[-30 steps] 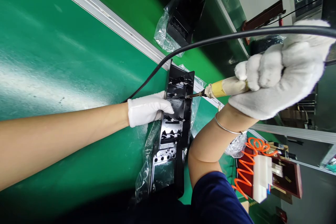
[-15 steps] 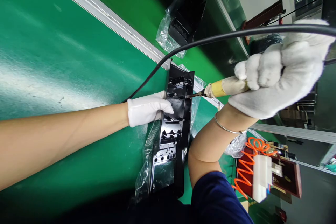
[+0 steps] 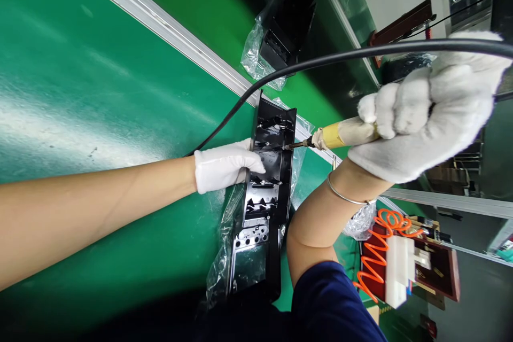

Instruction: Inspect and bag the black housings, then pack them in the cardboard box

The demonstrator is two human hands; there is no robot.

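Black plastic panel [image 3: 264, 192] lies ribbed side up on the green belt [image 3: 100, 91], half on a clear plastic bag [image 3: 224, 256] that sticks out under its near end. Left hand [image 3: 224, 165], white glove, lies flat on the panel's left edge w/ fingers stretched over the ribs, pressing down, not curled round anything. Just past those fingertips, toward the panel's far end, the dark tip of a soldering iron [image 3: 340, 136] touches a spot on the panel. Right hand [image 3: 428, 112], thick white glove, is clenched tight round the iron's handle; yellowish barrel sticks out from the fist toward the panel. Black cable [image 3: 304, 67] runs from behind the right fist, arcs over the belt and drops behind the left hand, crossing above the panel's far end. Metal bangle [image 3: 344, 195] on the right wrist. Beyond the fingers, across the aluminium rail [image 3: 168, 26], another black part in a bag [image 3: 280, 37]. Right of the right forearm, an orange coiled hose [image 3: 377, 251] and a white block [image 3: 401, 272] sit on a dark red tray [image 3: 444, 272]. Navy sleeve [image 3: 328, 304] at bottom edge.
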